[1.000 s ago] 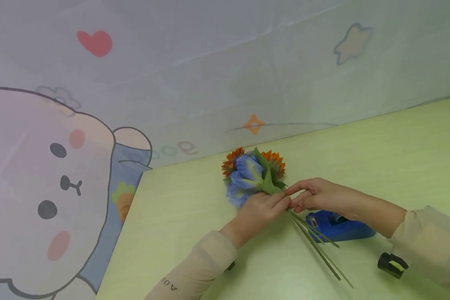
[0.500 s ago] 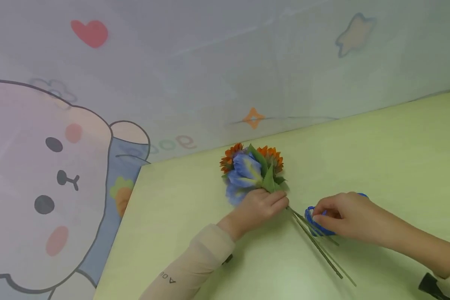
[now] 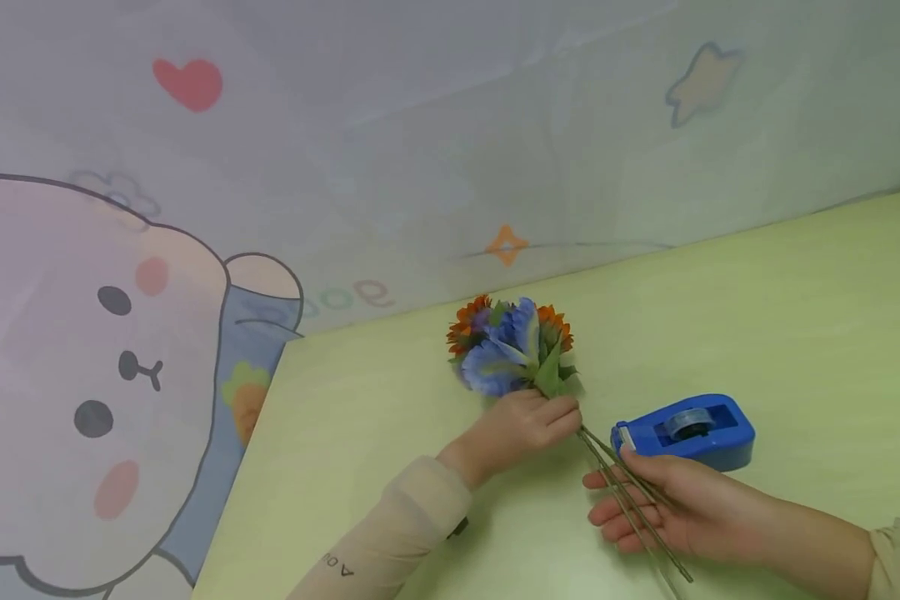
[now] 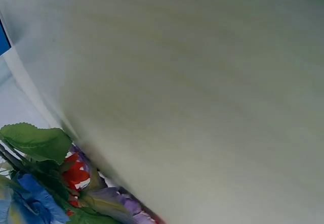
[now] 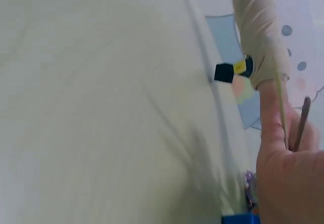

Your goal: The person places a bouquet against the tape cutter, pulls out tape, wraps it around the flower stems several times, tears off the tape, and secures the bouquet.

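Note:
In the head view, the left hand [image 3: 521, 431] grips a bundle of artificial flowers just below the blooms, fingers curled round the stems. Blue petals [image 3: 498, 358] and orange blooms face away at the back; the stems [image 3: 630, 506] slant down to the right. The right hand [image 3: 690, 512] lies palm up under the lower stems, its fingers extended and spread. Whether the stems rest on it cannot be told. A blue tape dispenser [image 3: 727, 454] stands just beyond the right thumb. The left wrist view has blue and red flowers [image 4: 38, 198] at its lower left corner.
The light green table [image 3: 795, 317] meets a pale printed curtain [image 3: 420, 150] at the back. A cartoon bear [image 3: 142, 367] is printed at the left. A dark wrist device [image 5: 225, 73] shows on the other sleeve in the right wrist view.
The right hand has left the flowers, passed over the dispenser and come nearer, turning palm up beneath the stems. The left hand keeps its grip; the blooms have turned slightly.

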`<act>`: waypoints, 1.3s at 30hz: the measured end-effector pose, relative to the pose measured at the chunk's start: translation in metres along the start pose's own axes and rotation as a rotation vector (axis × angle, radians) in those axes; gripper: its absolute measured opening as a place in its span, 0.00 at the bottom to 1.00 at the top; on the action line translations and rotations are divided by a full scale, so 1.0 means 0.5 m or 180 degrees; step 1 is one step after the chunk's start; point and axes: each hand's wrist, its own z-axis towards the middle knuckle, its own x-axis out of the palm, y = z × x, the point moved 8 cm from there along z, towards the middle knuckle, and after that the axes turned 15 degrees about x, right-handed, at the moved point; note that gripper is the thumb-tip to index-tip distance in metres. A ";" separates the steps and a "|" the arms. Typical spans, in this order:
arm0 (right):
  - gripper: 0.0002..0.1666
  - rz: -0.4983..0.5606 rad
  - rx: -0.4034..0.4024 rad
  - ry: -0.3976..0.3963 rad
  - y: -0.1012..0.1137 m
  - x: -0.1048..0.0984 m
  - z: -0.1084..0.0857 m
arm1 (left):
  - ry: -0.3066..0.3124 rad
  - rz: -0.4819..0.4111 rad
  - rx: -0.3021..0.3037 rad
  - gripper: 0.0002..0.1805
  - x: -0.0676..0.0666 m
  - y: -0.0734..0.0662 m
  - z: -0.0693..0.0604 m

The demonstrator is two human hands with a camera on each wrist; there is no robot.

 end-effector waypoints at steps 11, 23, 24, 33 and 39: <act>0.18 0.0365 -0.0225 -0.0240 -0.014 -0.018 0.017 | -0.0010 0.0025 -0.0223 0.07 0.001 0.006 0.004; 0.29 -0.0987 -0.0441 -0.1999 -0.002 -0.030 0.001 | 0.1740 -0.2081 -0.0990 0.22 0.010 0.051 0.018; 0.29 -0.1067 -0.0472 -0.2063 0.000 -0.028 -0.002 | 0.1735 -0.2121 -0.1018 0.22 -0.004 0.057 0.027; 0.22 -0.1301 -0.0708 -0.2275 0.010 -0.023 -0.015 | 0.2643 -0.1851 -0.0556 0.22 0.003 0.070 0.090; 0.25 -0.1192 -0.0602 -0.2314 0.006 -0.025 -0.010 | 0.2855 -0.2011 -0.0576 0.14 0.053 0.061 0.055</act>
